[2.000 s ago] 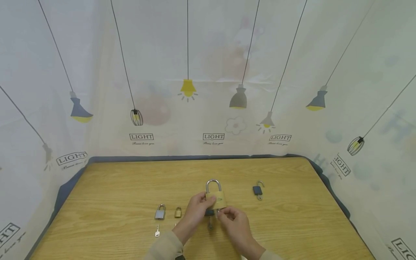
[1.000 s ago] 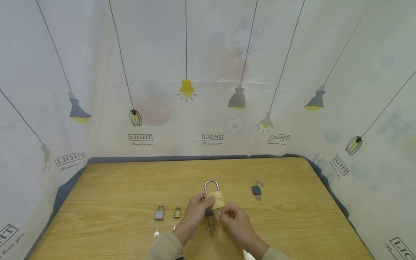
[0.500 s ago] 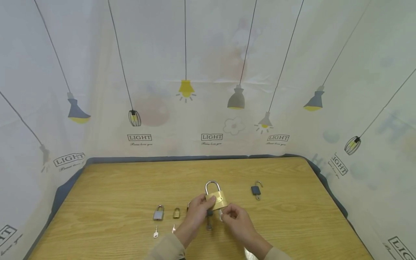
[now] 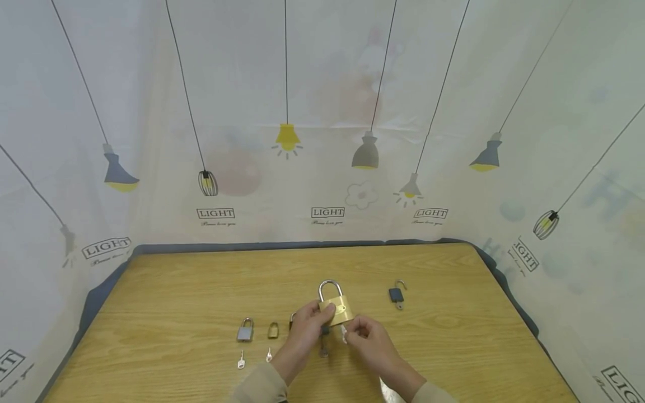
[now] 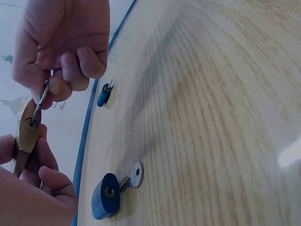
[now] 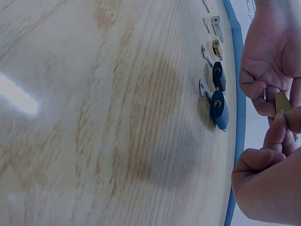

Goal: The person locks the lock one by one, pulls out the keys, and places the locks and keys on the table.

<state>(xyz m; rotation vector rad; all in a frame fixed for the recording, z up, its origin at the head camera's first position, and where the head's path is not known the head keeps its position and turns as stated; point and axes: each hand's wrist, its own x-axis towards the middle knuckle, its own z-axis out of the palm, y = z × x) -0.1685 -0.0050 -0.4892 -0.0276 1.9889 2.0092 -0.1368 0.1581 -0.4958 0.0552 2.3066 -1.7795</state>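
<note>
My left hand grips a large brass padlock by its body, thumb across the front face. Its silver shackle points away and is down in the body. A silver key is pinched between the thumb and forefinger of my right hand. In the left wrist view the key's tip is at the keyhole in the padlock's underside. Below the hands lies a dark blue padlock with its own key in front of it; my left hand partly hides it in the head view.
To the left on the wooden table lie a silver padlock and a small brass padlock, keys in front. A second dark padlock shows in the right wrist view. Farther right sits an opened dark padlock with a key.
The brass padlock has tilted slightly and shifted a little to the right against the table. My right hand has turned a little, and more of the key shows below the padlock.
</note>
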